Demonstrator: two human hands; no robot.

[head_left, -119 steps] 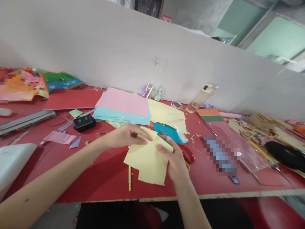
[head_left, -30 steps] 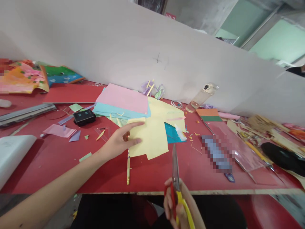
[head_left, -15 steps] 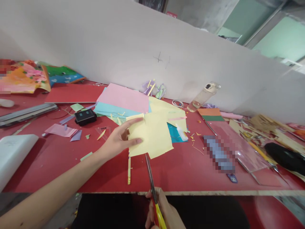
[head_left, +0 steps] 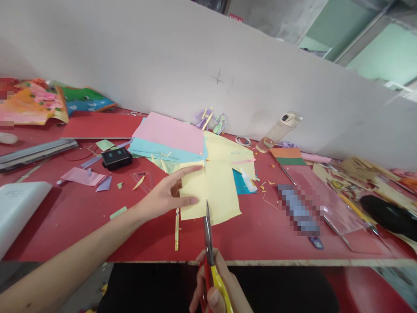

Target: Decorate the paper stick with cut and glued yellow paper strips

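A sheet of pale yellow paper (head_left: 223, 191) is raised above the red table. Its left edge sits in the grip of my left hand (head_left: 166, 193), thumb and forefinger lying over the front and the other fingers behind. My right hand (head_left: 216, 278), low at the table's front edge, is closed round the red and yellow handles of a pair of scissors (head_left: 207, 230). The blades point up and away from me, their tips at the paper's lower edge, one blade over its face. A line runs up the sheet from there; whether cut or crease I cannot tell.
Pink sheets (head_left: 171, 132) and light blue sheets (head_left: 153, 150) lie behind. A pencil (head_left: 177, 234) is below the paper. A glue bottle (head_left: 249, 181) and a leaning clear bottle (head_left: 276, 132) stand to the right. A black device (head_left: 116, 158) and paper scraps lie left.
The scissors have moved up and slightly right, so the blades now overlap the paper's lower edge. My left hand has shifted the paper slightly right and toward me.
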